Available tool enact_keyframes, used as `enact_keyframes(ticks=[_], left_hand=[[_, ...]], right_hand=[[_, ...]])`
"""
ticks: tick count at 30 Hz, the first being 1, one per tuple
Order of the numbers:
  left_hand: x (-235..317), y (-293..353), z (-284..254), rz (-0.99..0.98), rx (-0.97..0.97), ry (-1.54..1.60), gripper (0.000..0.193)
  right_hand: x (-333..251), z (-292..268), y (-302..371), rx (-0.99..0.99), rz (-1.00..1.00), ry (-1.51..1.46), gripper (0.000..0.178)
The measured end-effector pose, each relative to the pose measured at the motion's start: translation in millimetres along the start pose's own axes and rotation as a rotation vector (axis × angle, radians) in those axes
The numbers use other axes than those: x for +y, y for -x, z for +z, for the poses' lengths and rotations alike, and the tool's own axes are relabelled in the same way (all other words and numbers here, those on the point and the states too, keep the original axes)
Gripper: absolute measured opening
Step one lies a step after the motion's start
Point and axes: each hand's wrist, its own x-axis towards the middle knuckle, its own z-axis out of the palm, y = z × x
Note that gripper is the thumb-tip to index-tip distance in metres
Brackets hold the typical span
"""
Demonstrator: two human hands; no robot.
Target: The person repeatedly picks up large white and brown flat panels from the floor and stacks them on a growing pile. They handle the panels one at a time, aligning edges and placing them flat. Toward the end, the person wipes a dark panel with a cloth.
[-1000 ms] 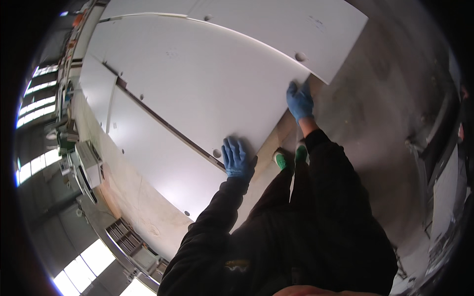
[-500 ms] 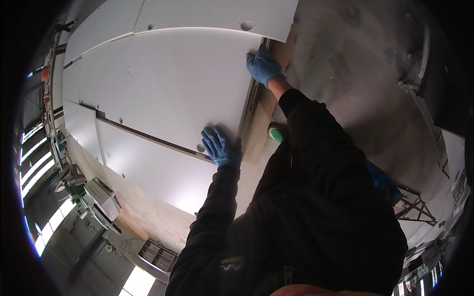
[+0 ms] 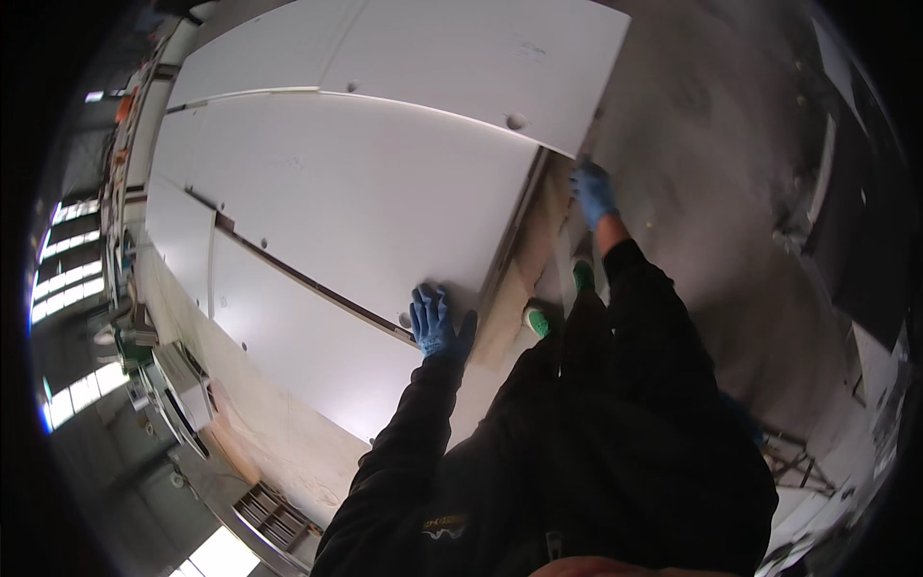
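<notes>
A large white panel [image 3: 365,202] with a round hole near its corner lies in front of me. On that near corner rests my left hand [image 3: 435,325] in a blue glove, its fingers stretched out over the surface beside the hole. My right hand [image 3: 593,190], gloved in blue as well, is at the near corner of a second white panel [image 3: 461,67] on the far side. Its fingers look bent but are blurred; I cannot tell whether they touch that corner. A dark edge strip [image 3: 519,207] runs along the middle panel's right end.
To the left lies another white panel [image 3: 298,327], with a dark gap between it and the middle one. My green shoes [image 3: 538,322] stand on the grey floor [image 3: 692,212]. A slatted wooden piece [image 3: 274,519] and machinery [image 3: 183,385] are at the lower left.
My right hand has left the middle panel's right edge and moved out to the right, by the far panel's corner. The left hand stays on the middle panel. The view has shifted.
</notes>
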Motion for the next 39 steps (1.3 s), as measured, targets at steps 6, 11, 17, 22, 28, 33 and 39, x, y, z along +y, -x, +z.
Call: enact_keyframes(ticks=[6,11,17,22,28,33,39], left_hand=[[36,-86,-16,-0.097,0.326,0.354,0.046],[101,-194,-15,-0.523,0.126,1.093,0.045],[145,-264,-9,-0.876,-0.246,1.651,0.054],[155,-281,-3,-1.024,-0.200,1.608,0.052],[145,-310,-7,-0.909,-0.238,1.545,0.051],[142,-319,-9,-0.982,-0.172,1.397,0.057],[145,-321,-1,-1.093,0.053,1.250,0.072]], right_hand=[[-21,-50,-112,0.032,-0.024,-0.257,0.074],[-112,-90,-244,0.273,-0.203,-0.077,0.082],[-196,-100,-313,0.270,-0.212,-0.112,0.083],[-203,-90,-332,0.240,-0.265,-0.104,0.077],[-212,-90,-315,0.325,-0.338,-0.008,0.065],[-216,-103,-284,0.150,-0.270,-0.078,0.060],[-210,-133,-245,-0.042,-0.005,-0.162,0.053]])
